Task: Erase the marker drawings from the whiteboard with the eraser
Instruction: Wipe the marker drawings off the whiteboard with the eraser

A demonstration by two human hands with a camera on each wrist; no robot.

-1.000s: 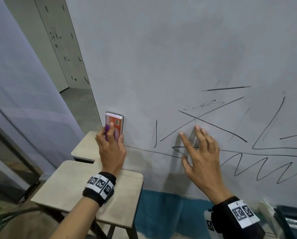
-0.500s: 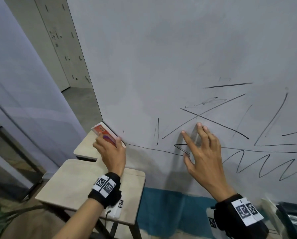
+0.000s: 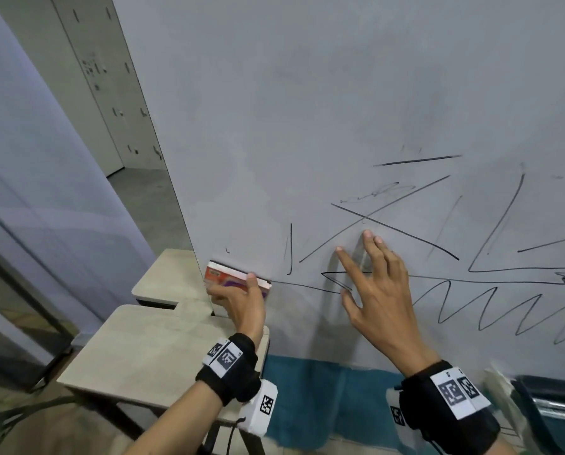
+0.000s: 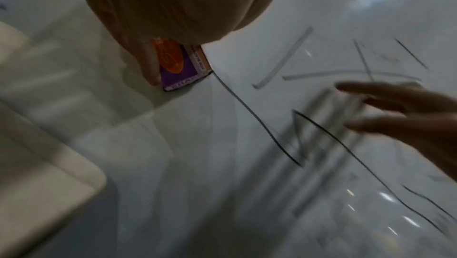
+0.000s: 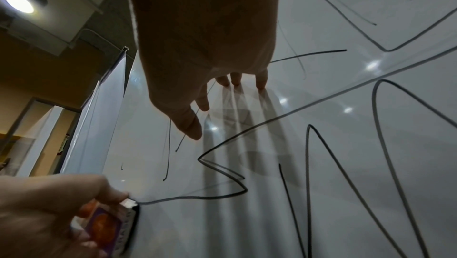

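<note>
The left hand (image 3: pixel 241 302) grips the eraser (image 3: pixel 233 278), fingers curled over its orange-and-purple back, and holds its pad against the whiteboard (image 3: pixel 323 103) low down, just inside the board's left edge (image 3: pixel 179 198). The eraser lies roughly level, and its right end touches the start of a long black marker line (image 3: pixel 302 285) that runs off to the right. The right hand (image 3: pixel 374 287) is spread wide and holds nothing — its fingertips (image 5: pixel 261 84) rest on the board, over a pair of crossed strokes (image 3: pixel 392 221), with its shadow falling beneath it. Between the two hands the board bears only that line and a short upright stroke (image 3: pixel 290 249). Farther right, zigzag scribbles (image 3: pixel 510 310) fill the lower board; above the strokes the surface is bare grey up to the top of the view. Just left of the eraser, past the board's edge, two pale desktops (image 3: pixel 149 353) stand against it — open floor lies behind them.
</note>
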